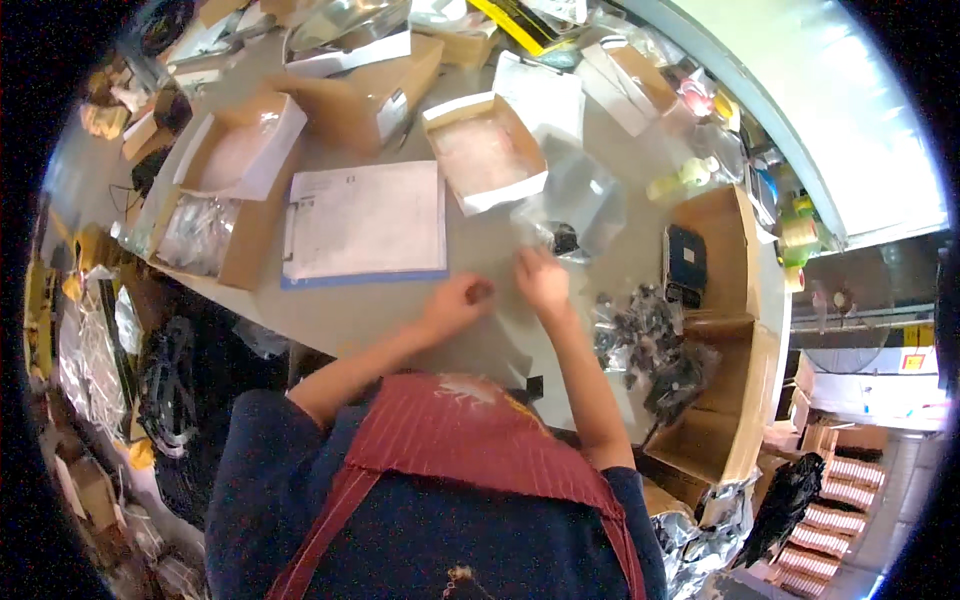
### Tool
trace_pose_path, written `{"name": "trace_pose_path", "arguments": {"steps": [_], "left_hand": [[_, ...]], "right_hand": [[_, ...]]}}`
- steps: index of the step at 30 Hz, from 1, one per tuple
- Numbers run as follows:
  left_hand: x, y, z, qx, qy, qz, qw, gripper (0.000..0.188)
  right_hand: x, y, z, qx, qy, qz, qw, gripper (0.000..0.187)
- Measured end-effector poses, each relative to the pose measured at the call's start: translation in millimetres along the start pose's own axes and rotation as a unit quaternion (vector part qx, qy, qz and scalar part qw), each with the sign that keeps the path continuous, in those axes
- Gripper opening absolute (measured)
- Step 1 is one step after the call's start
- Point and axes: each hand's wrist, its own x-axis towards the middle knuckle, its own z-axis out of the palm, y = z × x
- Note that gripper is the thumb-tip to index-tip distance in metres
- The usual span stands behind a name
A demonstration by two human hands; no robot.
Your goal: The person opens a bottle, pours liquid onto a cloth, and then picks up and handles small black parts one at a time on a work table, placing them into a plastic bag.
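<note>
My left hand (pixel 456 308) is over the near part of the table, its fingers curled in. A small dark patch shows at its fingertips, and I cannot make out whether it is a thing or shadow. To its right, my right hand (pixel 544 284) has its fingers drawn together at the near edge of a clear plastic bag (pixel 598 190). Whatever lies between those fingers is hidden. A small black piece (pixel 565 238) shows at the bag just beyond them. Left of the hands lies a blue clipboard (pixel 365 220) with a printed sheet.
An open white carton (pixel 510 193) stands beyond my hands. Bagged black parts (pixel 645 335) are heaped at right beside open cardboard boxes (pixel 735 395). Another open box (pixel 240 245) with clear bags sits at the left table edge. More papers and cartons crowd the far side.
</note>
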Motion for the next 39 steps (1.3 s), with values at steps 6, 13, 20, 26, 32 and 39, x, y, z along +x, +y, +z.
{"name": "trace_pose_path", "arguments": {"steps": [6, 13, 20, 26, 32, 39], "left_hand": [[22.6, -50.7, 31.4, -0.117, 0.032, 0.114, 0.986, 0.032], [11.9, -20.9, 9.5, -0.071, 0.013, 0.117, 0.991, 0.031], [0.2, 0.8, 4.6, -0.040, 0.039, 0.143, 0.988, 0.033], [2.5, -14.2, 4.6, 0.078, -0.031, 0.124, 0.989, 0.042], [8.5, 2.4, 10.0, 0.134, -0.058, 0.116, 0.982, 0.032], [4.5, -1.3, 7.1, 0.042, -0.014, 0.040, 0.998, 0.033]], "right_hand": [[-39.2, -30.6, -21.7, 0.274, 0.060, -0.098, 0.955, 0.022], [-15.6, 14.0, -40.2, 0.235, 0.156, 0.057, 0.958, 0.022], [23.3, 46.9, -18.6, -0.008, 0.015, 0.180, 0.984, 0.033], [26.2, 56.1, -15.2, 0.031, 0.027, 0.172, 0.984, 0.028], [10.3, 92.3, 0.6, 0.146, 0.123, 0.091, 0.977, 0.014], [0.3, 74.8, -18.1, 0.432, 0.099, 0.281, 0.851, 0.019]]}}
